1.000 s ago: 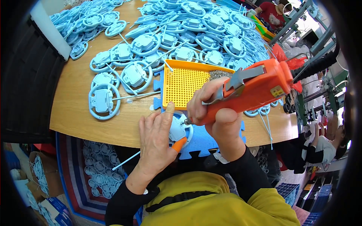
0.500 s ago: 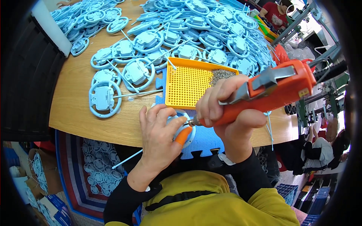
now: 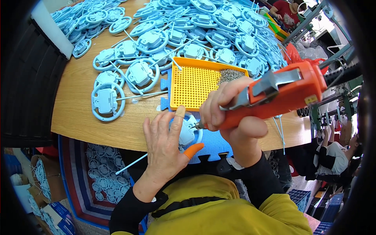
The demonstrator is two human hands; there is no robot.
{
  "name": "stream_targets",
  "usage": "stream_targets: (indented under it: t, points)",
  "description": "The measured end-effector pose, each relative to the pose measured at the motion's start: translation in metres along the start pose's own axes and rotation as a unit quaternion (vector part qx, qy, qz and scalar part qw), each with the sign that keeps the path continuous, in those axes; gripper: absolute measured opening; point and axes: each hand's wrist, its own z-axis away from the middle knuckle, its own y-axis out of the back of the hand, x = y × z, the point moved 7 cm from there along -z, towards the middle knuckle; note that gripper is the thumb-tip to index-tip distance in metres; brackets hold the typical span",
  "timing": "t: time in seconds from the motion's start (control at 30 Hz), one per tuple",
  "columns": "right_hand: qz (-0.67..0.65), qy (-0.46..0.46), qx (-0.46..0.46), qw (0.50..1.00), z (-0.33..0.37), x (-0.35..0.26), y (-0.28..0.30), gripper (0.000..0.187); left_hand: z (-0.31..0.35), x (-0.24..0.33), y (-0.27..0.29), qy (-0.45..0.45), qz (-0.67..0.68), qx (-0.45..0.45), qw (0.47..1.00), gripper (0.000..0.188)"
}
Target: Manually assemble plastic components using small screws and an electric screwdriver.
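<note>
My right hand (image 3: 231, 111) is wrapped round an orange power screwdriver (image 3: 288, 92) with a metal clip on its side. The tool's tip meets a light blue plastic ring-shaped piece (image 3: 187, 132) with a flat plate in its middle. My left hand (image 3: 162, 139) lies over the left side of that piece, fingers stretched out and thumb apart. An orange cover sits on its thumb, and a tan wrap on the index fingertip. The piece rests on a blue foam mat (image 3: 216, 144). Whether a screw is under the tip is too small to tell.
A yellow perforated tray (image 3: 192, 103) with small metal screws (image 3: 231, 75) stands just beyond my hands. Heaps of light blue ring pieces (image 3: 150, 41) cover the wooden table's (image 3: 74, 117) far part. A lined bin (image 3: 74, 176) of similar pieces stands below left. Other people are at far right.
My left fingers have drawn back from the screwdriver tip and spread flat; the thumb has moved lower, baring more of the piece. The screwdriver has shifted slightly left, its tip still on the piece.
</note>
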Motion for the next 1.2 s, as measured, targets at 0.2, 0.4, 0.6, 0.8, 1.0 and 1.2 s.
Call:
stream_targets:
  t: [0.2, 0.4, 0.6, 0.8, 1.0, 1.2]
  points:
    - [-0.119, -0.041, 0.037, 0.991, 0.003, 0.017, 0.005, 0.062, 0.005, -0.011, -0.013, 0.005, 0.013, -0.028, 1.000, 0.090]
    - [0.022, -0.015, 0.037, 0.999, 0.003, 0.021, 0.002, 0.062, 0.001, -0.016, -0.015, 0.010, 0.019, -0.035, 0.999, 0.087]
    - [0.020, -0.024, 0.030, 0.999, 0.004, 0.039, 0.007, 0.055, -0.001, -0.011, -0.005, -0.010, 0.019, -0.022, 1.000, 0.087]
    - [-0.099, 0.022, -0.038, 0.994, -0.022, 0.010, 0.028, 0.056, 0.039, -0.046, 0.075, 0.078, 0.013, -0.209, 0.975, 0.087]
    - [-0.046, 0.084, 0.100, 0.990, -0.078, 0.036, 0.047, 0.026, -0.008, -0.126, 0.115, 0.112, -0.169, -0.003, 0.979, 0.088]
    - [-0.011, 0.092, 0.138, 0.986, -0.107, 0.054, 0.057, 0.039, -0.045, -0.161, 0.098, 0.203, -0.147, 0.000, 0.968, 0.081]
